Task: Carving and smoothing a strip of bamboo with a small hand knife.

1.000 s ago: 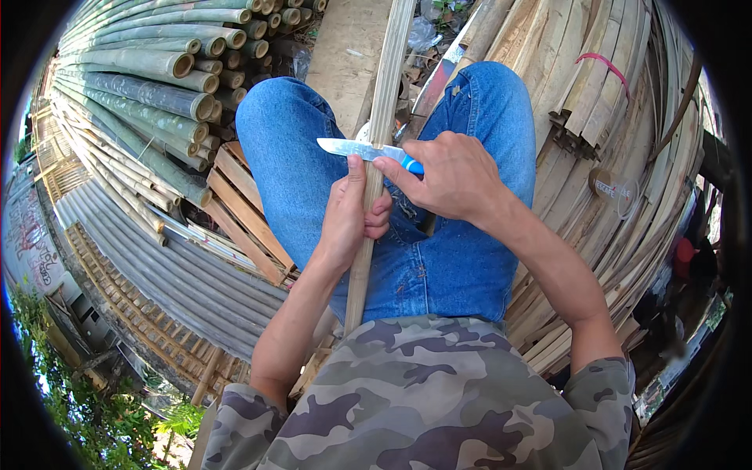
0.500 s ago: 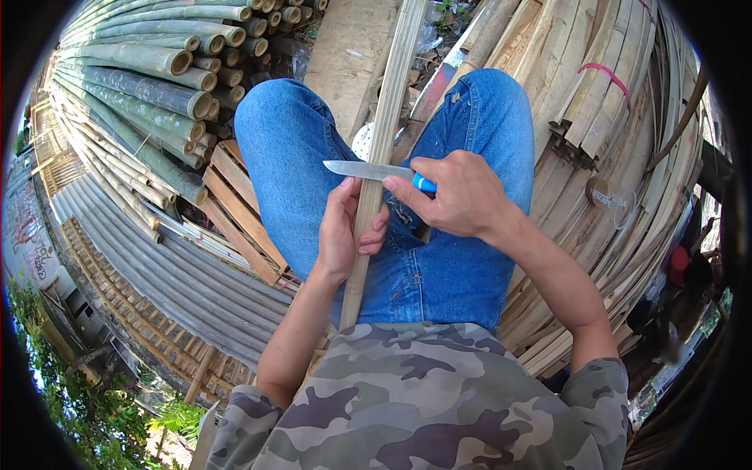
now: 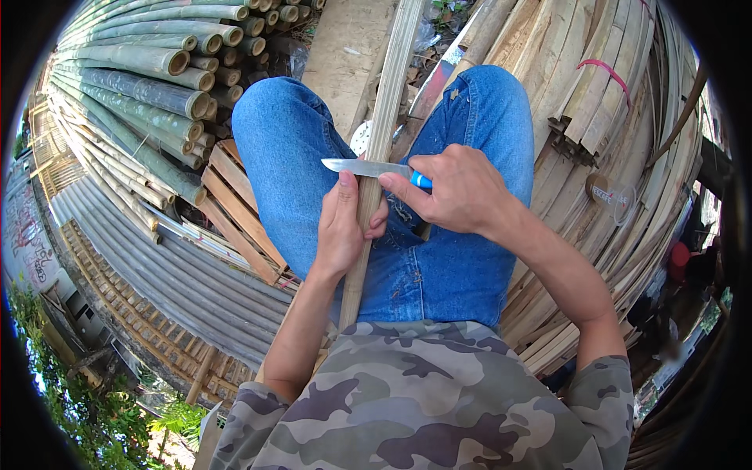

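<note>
Left grip (image 3: 338,227): fingers wrapped around one long pale strip (image 3: 384,129), thumb up by the blade. Right grip (image 3: 462,192): closed on the blue handle of one knife (image 3: 364,167), its blade lying across the strip just beyond the left grip. The strip runs through the left grip, from the camouflage shirt (image 3: 392,392) nearest us to well past both grips.

Under the grips we record blue jeans (image 3: 294,157), knees bent and spread. Beyond them, between the knees, one white spotted item (image 3: 360,137), partly hidden; farther out, one flat board (image 3: 337,63) on the ground.

Left of the left grip we count off brown planks (image 3: 235,227), stacked green bamboo poles (image 3: 149,59) with open ends toward us, grey ridged lengths (image 3: 172,258), a slatted frame (image 3: 141,305), and, farthest, leafy plants (image 3: 86,399).

Right of the right grip we enter a broad heap of split slats (image 3: 564,227), one bundle tied with a red band (image 3: 607,74), and one clear plastic item (image 3: 611,194) upon the heap.
</note>
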